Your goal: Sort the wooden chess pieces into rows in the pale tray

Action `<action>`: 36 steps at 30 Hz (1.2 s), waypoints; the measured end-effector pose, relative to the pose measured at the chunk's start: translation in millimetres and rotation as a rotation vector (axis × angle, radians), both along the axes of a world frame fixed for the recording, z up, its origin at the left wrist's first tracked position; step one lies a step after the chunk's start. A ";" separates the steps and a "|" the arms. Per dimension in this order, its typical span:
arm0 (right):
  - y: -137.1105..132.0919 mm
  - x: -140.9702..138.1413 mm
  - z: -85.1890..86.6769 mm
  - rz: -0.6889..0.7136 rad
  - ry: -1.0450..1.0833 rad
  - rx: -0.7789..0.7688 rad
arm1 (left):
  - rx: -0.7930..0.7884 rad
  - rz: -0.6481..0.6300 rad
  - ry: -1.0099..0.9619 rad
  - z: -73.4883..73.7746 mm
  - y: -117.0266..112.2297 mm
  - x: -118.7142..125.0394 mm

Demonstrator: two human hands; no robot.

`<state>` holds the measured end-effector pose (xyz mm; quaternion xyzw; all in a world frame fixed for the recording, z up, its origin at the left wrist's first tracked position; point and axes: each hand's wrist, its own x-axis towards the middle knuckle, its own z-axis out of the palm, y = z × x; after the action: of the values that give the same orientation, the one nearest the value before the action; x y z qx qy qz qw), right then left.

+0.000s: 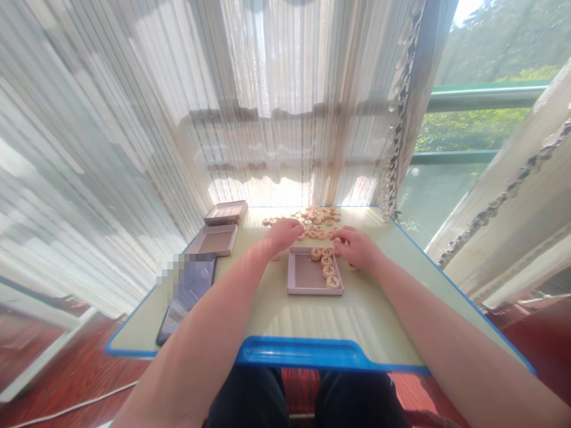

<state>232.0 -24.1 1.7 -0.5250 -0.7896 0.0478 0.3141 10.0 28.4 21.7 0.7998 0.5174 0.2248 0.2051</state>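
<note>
In the view from the head, a pale table [294,318] with a blue rim is seen, and near the middle of it an open box [304,276] is placed. Five round game pieces [329,271] are contained in this box: one in its far right corner, one just beside it along the far edge, and three in a row down the right edge. Many loose pieces [316,214] are spread toward the far edge of the table. The left hand [284,233] is held at the near side of these, with its fingers bent; whether a piece is gripped cannot be told. The right hand [354,244] is held just beyond the box's far right corner, its fingers pointed to the loose pieces; whether something is pinched also cannot be told. By the far left corner of the table, two shallow trays [216,240] are placed, and along its left edge a dark flat device [196,292] is laid.
</note>
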 end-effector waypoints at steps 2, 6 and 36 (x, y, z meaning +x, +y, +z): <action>-1.0 1.5 3.6 -0.084 -0.048 0.030 | 0.089 0.073 -0.023 -0.5 2.9 -3.0; -0.3 5.9 6.6 -0.243 -0.170 0.069 | 0.142 0.130 0.026 -8.5 8.3 -6.6; 30.3 8.1 -18.2 -0.171 -0.104 -0.166 | 0.182 -0.227 0.286 -11.9 -3.8 10.1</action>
<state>240.1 6.2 -16.5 -0.6165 -0.7503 0.0588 0.2313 20.1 24.6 9.7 0.8921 0.4253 0.1299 0.0804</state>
